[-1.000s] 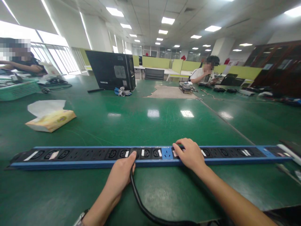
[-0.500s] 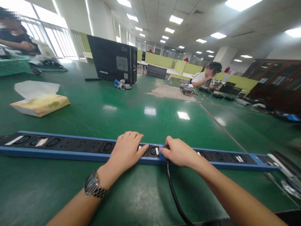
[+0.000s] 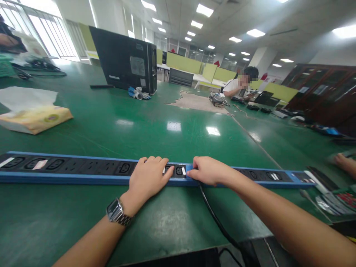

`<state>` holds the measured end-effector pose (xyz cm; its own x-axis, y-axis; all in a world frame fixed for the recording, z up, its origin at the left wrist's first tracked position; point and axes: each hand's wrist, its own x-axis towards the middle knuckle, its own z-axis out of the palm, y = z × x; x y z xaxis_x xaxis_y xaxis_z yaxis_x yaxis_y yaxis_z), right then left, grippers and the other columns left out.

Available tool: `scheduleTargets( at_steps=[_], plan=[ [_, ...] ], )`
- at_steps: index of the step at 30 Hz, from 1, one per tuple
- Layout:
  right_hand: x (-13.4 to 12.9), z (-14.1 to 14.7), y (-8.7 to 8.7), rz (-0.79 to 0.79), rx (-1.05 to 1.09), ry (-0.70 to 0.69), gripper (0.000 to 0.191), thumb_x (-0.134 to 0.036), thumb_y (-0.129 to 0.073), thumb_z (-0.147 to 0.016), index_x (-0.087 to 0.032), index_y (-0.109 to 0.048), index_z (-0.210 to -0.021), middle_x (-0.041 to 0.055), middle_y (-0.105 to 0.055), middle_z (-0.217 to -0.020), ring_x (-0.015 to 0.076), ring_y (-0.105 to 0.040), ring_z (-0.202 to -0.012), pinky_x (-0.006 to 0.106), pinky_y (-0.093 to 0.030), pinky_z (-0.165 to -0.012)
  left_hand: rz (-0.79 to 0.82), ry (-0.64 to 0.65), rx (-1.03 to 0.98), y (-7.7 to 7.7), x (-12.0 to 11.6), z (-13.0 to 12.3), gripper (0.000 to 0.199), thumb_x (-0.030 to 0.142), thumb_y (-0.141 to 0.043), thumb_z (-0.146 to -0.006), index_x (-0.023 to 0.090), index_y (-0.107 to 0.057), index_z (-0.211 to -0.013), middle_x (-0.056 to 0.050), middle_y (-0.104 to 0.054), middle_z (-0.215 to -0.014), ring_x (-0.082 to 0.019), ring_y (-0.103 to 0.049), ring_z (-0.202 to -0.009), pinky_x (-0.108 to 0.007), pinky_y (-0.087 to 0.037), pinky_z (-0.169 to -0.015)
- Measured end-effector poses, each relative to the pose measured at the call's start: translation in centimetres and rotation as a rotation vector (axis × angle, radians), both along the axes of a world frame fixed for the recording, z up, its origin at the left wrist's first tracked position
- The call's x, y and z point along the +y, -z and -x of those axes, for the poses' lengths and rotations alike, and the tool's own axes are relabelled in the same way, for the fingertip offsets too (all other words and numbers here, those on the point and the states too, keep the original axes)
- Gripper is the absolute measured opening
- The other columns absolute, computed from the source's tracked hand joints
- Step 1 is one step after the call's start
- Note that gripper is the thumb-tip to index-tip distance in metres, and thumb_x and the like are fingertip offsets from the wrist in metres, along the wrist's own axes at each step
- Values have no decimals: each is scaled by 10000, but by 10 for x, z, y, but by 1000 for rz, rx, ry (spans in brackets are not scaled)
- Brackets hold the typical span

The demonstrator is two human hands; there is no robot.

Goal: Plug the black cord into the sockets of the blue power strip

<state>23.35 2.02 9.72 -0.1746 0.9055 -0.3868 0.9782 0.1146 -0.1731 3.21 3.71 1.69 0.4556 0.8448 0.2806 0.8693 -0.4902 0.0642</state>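
A long blue-framed power strip (image 3: 91,178) with black sockets lies across the green table in front of me. My left hand (image 3: 148,174) rests over its middle, fingers hooked over the far edge and thumb on top, gripping it. A metal-banded watch (image 3: 118,211) is on that wrist. Just to the right, my right hand (image 3: 210,171) is closed around the plug end of a black cable, against the strip. The hand hides the plug, so I cannot tell how deep it sits. The black cable (image 3: 215,217) drops from beneath the hand toward the table's front edge.
A tissue pack (image 3: 41,118) lies at left. A black computer case (image 3: 125,61) stands behind, with gloves (image 3: 139,93) beside it. A person (image 3: 239,85) sits at the far side; another person's hand (image 3: 345,163) shows at right near a plastic bag (image 3: 339,200).
The view has shifted, so the strip and background sit slightly left and higher. Both hands keep their places on the strip; the right hand still holds the cable's plug. Another hand appears at right.
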Motion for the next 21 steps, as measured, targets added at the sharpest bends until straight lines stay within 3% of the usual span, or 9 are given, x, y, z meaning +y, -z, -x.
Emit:
scheduleTargets(
  at_steps=[3, 7, 13, 17, 21],
  plan=[
    [-2, -4, 4, 50, 54, 16, 374, -453, -499, -829, -130, -667, -916, 81, -688, -723, 150, -567, -480, 259, -376, -490, 2, 9, -8, 0, 0, -1, 443, 469, -322, -948, 203, -649, -1086, -78, -700, -972, -264, -604, -953, -414, -361, -843],
    [-4, -12, 11, 31, 212, 116, 371, -480, -487, -854, -156, -630, -966, 44, -675, -755, 105, -505, -430, 238, -349, -454, -2, 3, -14, 0, 0, -1, 448, 474, -320, -947, 203, -651, -1077, -84, -698, -967, -261, -601, -951, -408, -357, -839],
    [-3, -17, 16, -84, 225, 103, 318, -461, -525, -837, -165, -638, -813, 31, -654, -726, 119, -537, -612, 221, -334, -526, 12, -8, -22, 1, -1, -1, 438, 478, -320, -948, 218, -650, -1071, -72, -692, -954, -254, -593, -950, -406, -353, -840],
    [-1, -16, 16, -74, 237, 113, 309, -445, -523, -835, -167, -655, -812, 38, -673, -757, 133, -555, -663, 232, -345, -569, 42, -4, -21, 0, 0, 1, 483, 508, -288, -949, 210, -642, -1086, -78, -685, -971, -260, -584, -967, -420, -353, -852],
    [-1, -16, 16, -74, 233, 115, 302, -443, -522, -833, -174, -655, -799, 44, -685, -793, 146, -571, -703, 241, -349, -596, 95, 97, -22, -2, 0, 6, 673, 719, -358, -831, 222, -581, -1228, -94, -657, -1115, -289, -558, -1041, -450, -347, -890]
  ],
)
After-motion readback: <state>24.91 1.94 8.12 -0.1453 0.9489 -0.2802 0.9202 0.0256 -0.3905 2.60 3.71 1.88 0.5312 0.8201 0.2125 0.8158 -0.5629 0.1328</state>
